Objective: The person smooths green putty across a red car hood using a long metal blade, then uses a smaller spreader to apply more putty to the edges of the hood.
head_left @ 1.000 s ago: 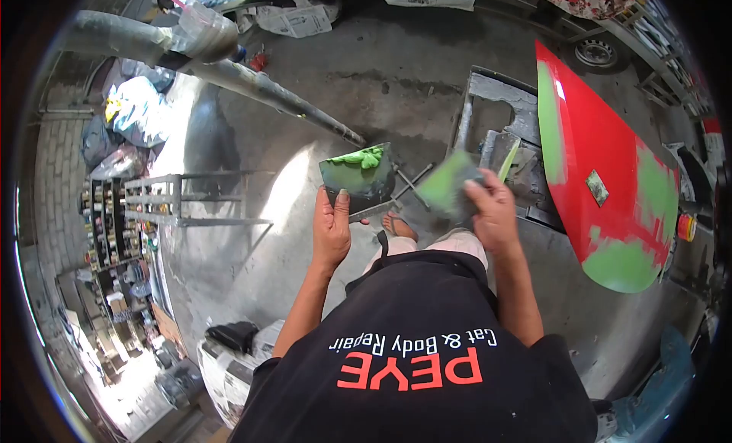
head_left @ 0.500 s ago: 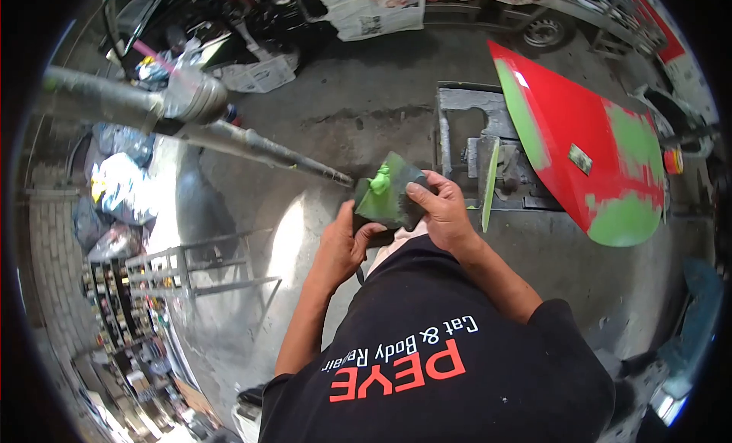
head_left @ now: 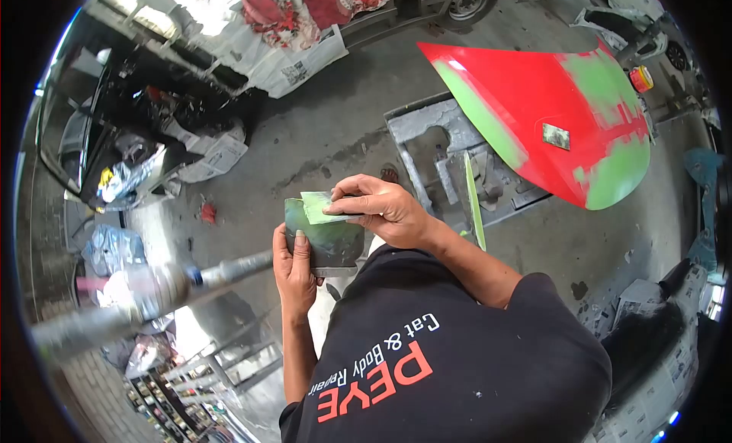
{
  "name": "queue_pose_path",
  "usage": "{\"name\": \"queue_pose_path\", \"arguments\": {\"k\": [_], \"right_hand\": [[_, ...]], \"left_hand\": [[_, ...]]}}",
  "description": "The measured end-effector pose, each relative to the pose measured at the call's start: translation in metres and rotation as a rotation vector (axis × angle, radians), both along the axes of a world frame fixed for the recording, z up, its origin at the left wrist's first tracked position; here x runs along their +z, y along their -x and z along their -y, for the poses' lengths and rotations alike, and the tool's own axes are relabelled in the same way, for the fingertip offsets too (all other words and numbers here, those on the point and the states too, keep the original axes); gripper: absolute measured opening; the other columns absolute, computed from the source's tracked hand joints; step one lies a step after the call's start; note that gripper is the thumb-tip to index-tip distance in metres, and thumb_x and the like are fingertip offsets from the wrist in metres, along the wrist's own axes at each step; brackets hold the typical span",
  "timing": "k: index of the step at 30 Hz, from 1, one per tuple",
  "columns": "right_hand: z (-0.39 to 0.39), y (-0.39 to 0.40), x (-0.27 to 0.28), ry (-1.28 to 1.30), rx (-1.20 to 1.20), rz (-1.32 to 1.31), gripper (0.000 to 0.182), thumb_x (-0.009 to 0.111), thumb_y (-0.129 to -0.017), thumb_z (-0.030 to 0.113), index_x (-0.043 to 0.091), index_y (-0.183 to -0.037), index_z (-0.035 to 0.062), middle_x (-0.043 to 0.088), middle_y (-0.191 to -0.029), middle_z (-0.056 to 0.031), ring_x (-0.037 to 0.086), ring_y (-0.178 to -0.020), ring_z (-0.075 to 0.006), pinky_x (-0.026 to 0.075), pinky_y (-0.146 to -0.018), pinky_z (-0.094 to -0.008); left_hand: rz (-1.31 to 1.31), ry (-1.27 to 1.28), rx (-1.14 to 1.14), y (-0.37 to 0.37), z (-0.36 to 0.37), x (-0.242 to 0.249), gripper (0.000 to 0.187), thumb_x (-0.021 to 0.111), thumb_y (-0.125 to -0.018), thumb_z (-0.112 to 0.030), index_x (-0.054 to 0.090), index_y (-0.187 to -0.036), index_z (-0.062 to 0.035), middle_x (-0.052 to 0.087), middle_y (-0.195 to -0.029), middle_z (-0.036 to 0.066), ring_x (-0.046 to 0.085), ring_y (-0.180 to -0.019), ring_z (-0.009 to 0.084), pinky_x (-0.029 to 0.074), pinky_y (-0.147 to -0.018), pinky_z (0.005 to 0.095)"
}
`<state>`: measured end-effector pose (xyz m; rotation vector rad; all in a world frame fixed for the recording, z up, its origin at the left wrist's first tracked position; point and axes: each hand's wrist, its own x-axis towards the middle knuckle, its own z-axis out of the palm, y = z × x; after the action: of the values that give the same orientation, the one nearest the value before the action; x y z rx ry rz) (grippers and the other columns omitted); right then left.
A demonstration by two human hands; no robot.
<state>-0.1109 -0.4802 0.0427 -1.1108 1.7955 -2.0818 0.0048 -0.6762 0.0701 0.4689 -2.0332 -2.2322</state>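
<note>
My left hand (head_left: pixel 296 269) grips a dark flat mixing board (head_left: pixel 335 251) by its left side, thumb on top. Green putty is smeared over the board's upper part. In my right hand (head_left: pixel 395 214) is a flat putty spreader (head_left: pixel 323 208), pinched between thumb and fingers and coated light green. It lies across the board's upper edge, tilted; whether the whole blade touches is hidden by my fingers. To the right, a red car panel (head_left: pixel 511 100) with light green patches rests on a stand (head_left: pixel 415 144).
A small smudged rectangular piece (head_left: pixel 557 136) lies on the red panel. A thin green-faced panel (head_left: pixel 474 207) stands upright by the stand. A metal pole (head_left: pixel 229 271) reaches in from the left, near my left hand. A dark vehicle door (head_left: pixel 69 123) is at upper left.
My right hand has moved the spreader across to the board's top, and the green lump now shows as a flat smear. The view has turned, shifting the pole lower.
</note>
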Motion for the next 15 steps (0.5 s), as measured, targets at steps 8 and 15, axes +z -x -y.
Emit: {"name": "queue_pose_path", "arguments": {"k": [8, 15], "right_hand": [[0.017, 0.16, -0.014, -0.288, -0.288, -0.11, 0.043, 0.067, -0.087, -0.002, 0.077, -0.123, 0.0198, 0.068, -0.111, -0.0093, 0.065, -0.101, -0.0302, 0.055, -0.087, -0.0397], [0.023, 0.262, -0.03, -0.235, -0.295, 0.247, 0.043, 0.063, -0.095, 0.004, 0.069, -0.135, 0.015, 0.07, -0.127, -0.0141, 0.067, -0.116, -0.0311, 0.053, -0.097, -0.0357]], "left_hand": [[0.084, 0.03, -0.052, 0.183, 0.054, 0.005, 0.027, 0.054, -0.11, -0.018, 0.056, -0.132, -0.0027, 0.065, -0.118, 0.005, 0.062, -0.099, 0.0105, 0.052, -0.084, 0.0257], [0.017, -0.07, -0.007, 0.309, 0.078, 0.017, 0.025, 0.051, -0.111, -0.024, 0.05, -0.133, -0.0107, 0.06, -0.09, -0.004, 0.054, -0.062, 0.0032, 0.041, -0.045, 0.0197]]}}
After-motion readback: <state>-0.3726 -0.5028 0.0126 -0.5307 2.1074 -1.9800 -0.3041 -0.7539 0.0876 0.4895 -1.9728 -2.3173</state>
